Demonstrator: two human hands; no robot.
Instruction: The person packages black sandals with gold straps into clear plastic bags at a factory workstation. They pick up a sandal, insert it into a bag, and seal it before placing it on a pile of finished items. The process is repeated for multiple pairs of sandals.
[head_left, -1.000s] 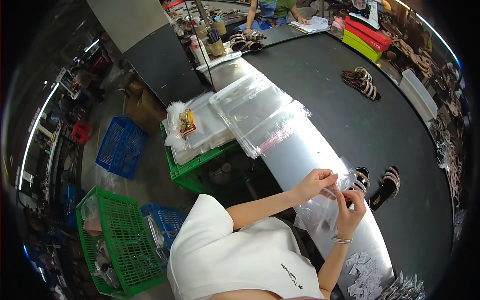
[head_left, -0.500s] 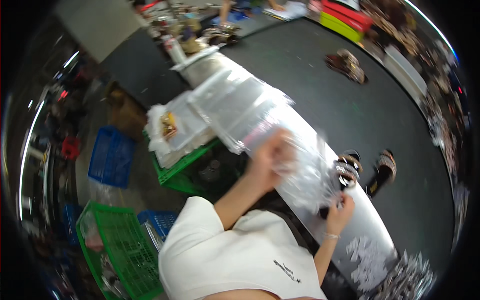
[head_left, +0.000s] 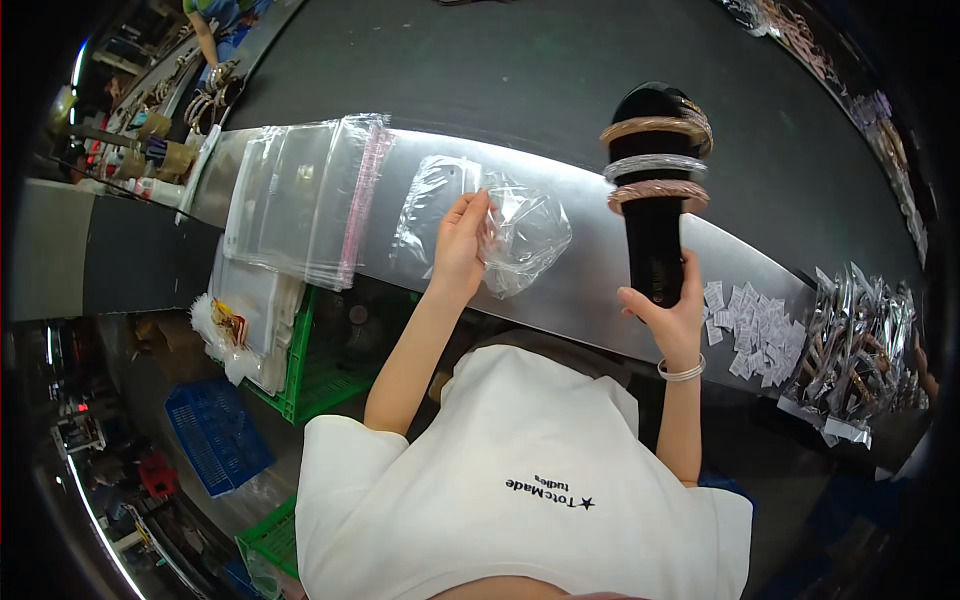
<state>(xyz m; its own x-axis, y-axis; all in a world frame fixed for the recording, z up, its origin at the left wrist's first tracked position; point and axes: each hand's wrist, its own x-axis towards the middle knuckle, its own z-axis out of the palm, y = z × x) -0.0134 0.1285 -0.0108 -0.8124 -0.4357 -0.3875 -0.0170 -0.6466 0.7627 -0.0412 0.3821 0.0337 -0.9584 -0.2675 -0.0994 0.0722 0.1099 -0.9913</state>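
Note:
My left hand (head_left: 460, 248) pinches a crumpled clear plastic bag (head_left: 532, 232) over the metal ledge. In my right hand (head_left: 673, 312) is a black slide sandal (head_left: 655, 245), gripped by its heel end with the toe pointing away from me. Gold, silver and rose-coloured bands cross its front part. Another clear bag (head_left: 425, 205) lies flat on the ledge, just left of my left hand. Farther left rests a stack of clear bags (head_left: 290, 205) with a pink strip along one edge.
The metal ledge (head_left: 590, 300) borders a dark belt surface (head_left: 480, 85). Small white paper slips (head_left: 755, 335) and a heap of silvery packets (head_left: 855, 350) lie at the right. A green crate (head_left: 300, 380) and a blue crate (head_left: 215, 435) stand at the left. A person's arm (head_left: 205, 40) shows far left.
The view has turned and steadied. My right hand has raised the sandal from the ledge and now holds it out by the heel. The plastic bag is still in my left hand.

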